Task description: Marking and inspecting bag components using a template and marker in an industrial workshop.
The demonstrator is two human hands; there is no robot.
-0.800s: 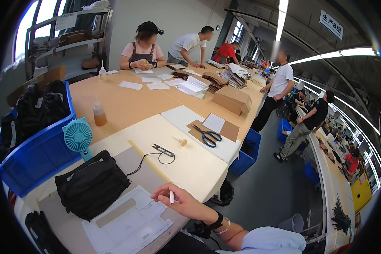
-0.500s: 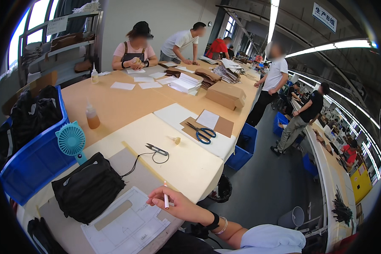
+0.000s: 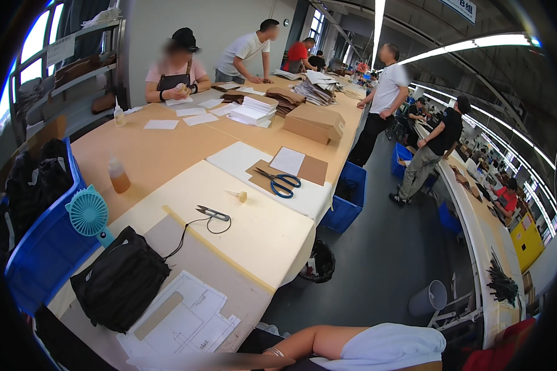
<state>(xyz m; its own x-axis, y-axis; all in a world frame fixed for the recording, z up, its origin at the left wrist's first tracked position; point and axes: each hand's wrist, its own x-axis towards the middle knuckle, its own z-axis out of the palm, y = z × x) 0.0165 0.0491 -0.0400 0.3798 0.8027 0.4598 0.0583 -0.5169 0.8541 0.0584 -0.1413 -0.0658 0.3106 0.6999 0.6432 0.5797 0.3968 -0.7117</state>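
Observation:
My right forearm comes in at the lower edge, with a bracelet (image 3: 276,351) at the wrist. The right hand's fingers do not show. A smeared shape (image 3: 198,361) runs along the bottom rim; whether it is a hand or a forearm I cannot tell. My left hand is not recognisable in the picture. Just above the smear lies a paper pattern (image 3: 195,321) with drawn lines and a grey strip (image 3: 159,315). Next to it sits a black fabric bag (image 3: 120,278), its cord (image 3: 181,240) trailing over the table. Thread snips (image 3: 213,213) lie farther off.
A blue crate (image 3: 49,263) with black goods and a teal fan (image 3: 88,211) stand at left. Blue-handled scissors (image 3: 283,184), a glue bottle (image 3: 118,176) and a cardboard box (image 3: 314,123) are on the table. Co-workers stand around it. A waste bin (image 3: 319,260) is beside the edge.
My right hand, which held a slim white pen-like stick over the pattern, has dropped to the lower edge, and the stick is out of sight. The view has shifted slightly.

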